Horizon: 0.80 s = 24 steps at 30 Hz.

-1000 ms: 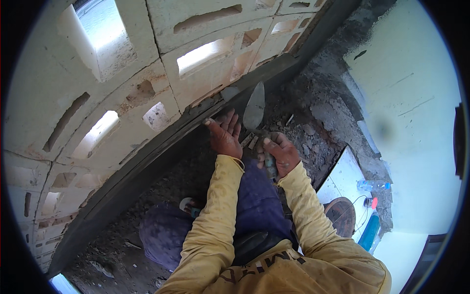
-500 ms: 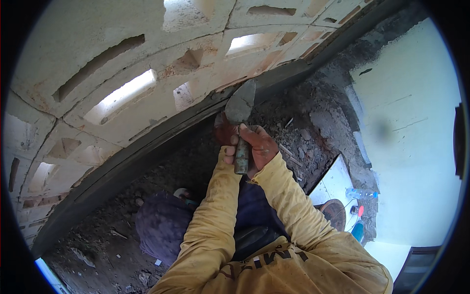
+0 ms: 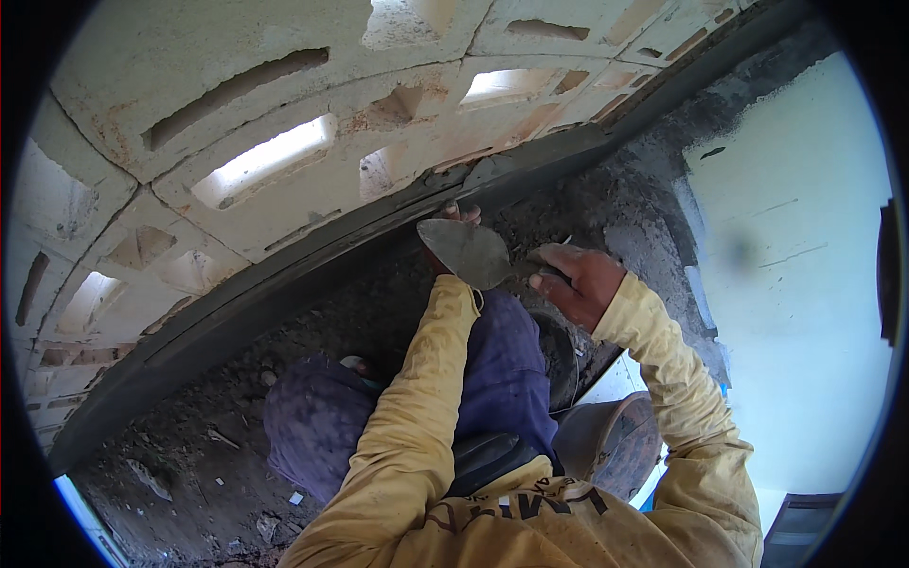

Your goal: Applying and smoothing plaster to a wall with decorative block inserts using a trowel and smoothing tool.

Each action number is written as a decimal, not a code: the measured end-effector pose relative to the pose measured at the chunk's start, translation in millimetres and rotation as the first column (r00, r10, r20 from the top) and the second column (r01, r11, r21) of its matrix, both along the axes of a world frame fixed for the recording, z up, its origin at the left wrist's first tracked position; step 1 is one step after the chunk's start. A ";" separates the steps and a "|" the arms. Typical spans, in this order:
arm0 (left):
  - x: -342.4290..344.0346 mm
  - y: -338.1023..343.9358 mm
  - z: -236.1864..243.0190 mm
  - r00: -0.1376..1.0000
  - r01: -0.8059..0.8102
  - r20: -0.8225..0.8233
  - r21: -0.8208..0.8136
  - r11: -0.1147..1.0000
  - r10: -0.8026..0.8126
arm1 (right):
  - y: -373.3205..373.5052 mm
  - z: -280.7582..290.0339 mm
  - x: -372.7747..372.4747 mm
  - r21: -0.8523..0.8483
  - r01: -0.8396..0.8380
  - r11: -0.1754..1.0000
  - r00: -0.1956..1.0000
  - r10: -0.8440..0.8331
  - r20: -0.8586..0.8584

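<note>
My right hand (image 3: pixel 589 284) is closed around the handle of a pointed trowel (image 3: pixel 469 256), whose grey, mortar-smeared blade points left. Behind the blade is my left hand (image 3: pixel 462 216). Only its fingertips show above the blade's upper edge, close to the ledge, and the rest of the hand is hidden, so I cannot tell what it holds. Just beyond the fingers runs a dark grey mortar ledge (image 3: pixel 379 222) along the foot of a pale block wall (image 3: pixel 218 104) with slotted openings. A dab of wet-looking mortar (image 3: pixel 488 170) sits on the ledge.
A bucket (image 3: pixel 606 445) stands by my right elbow, beside my purple-trousered knee (image 3: pixel 502 360). White tile (image 3: pixel 617 379) lies behind it. Rubble and dirt (image 3: pixel 218 454) cover the ground at the left. A pale painted wall (image 3: pixel 795 256) rises at the right.
My right hand has moved right, away from my left hand, and the trowel has swung from pointing up to pointing left. The bucket shows more, and mortar now shows on the ledge.
</note>
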<state>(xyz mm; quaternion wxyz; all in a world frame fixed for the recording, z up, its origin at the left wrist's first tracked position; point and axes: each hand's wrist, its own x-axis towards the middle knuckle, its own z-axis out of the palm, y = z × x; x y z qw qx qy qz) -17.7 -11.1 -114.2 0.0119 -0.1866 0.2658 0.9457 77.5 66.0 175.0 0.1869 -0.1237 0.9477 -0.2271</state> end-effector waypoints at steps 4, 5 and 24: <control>2.6 1.7 -27.6 0.947 -0.092 -0.315 -0.057 0.994 0.069 | -15.3 4.4 -25.4 0.189 -0.152 0.970 0.960 0.190 -0.206; 4.2 -1.1 -30.1 0.947 -0.167 -0.320 -0.389 0.906 0.037 | -18.7 5.8 -30.9 0.178 -0.149 0.973 0.961 0.185 -0.207; 17.8 -18.6 74.7 0.998 -0.020 0.053 -0.218 0.976 0.032 | 94.5 10.5 -104.0 0.420 -0.025 0.907 0.994 0.068 -0.088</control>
